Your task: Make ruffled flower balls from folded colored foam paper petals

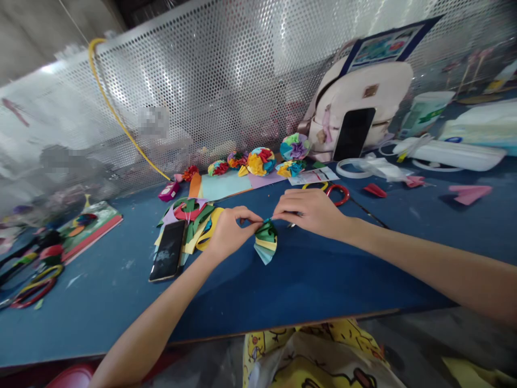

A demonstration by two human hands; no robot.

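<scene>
A small folded paper fan (pixel 266 243) in green, cream and light blue hangs in front of me, just above the blue table. My left hand (pixel 232 230) pinches its narrow upper end from the left. From the right, the closed thumb and fingers of my right hand (pixel 309 211) grip the small bluish tip at the same end. Scissors with red (pixel 338 195) and yellow handles lie behind my right hand. Coloured paper strips (pixel 205 229) and a black phone (pixel 168 250) lie left of my left hand.
Several pleated paper balls (pixel 261 161) line the back, by light blue paper sheets (pixel 226 186). A cream backpack (pixel 363 89) with a phone (pixel 354 133) against it leans on the perforated metal panel (pixel 226 70). More scissors (pixel 36 285) and a booklet (pixel 91 231) lie left.
</scene>
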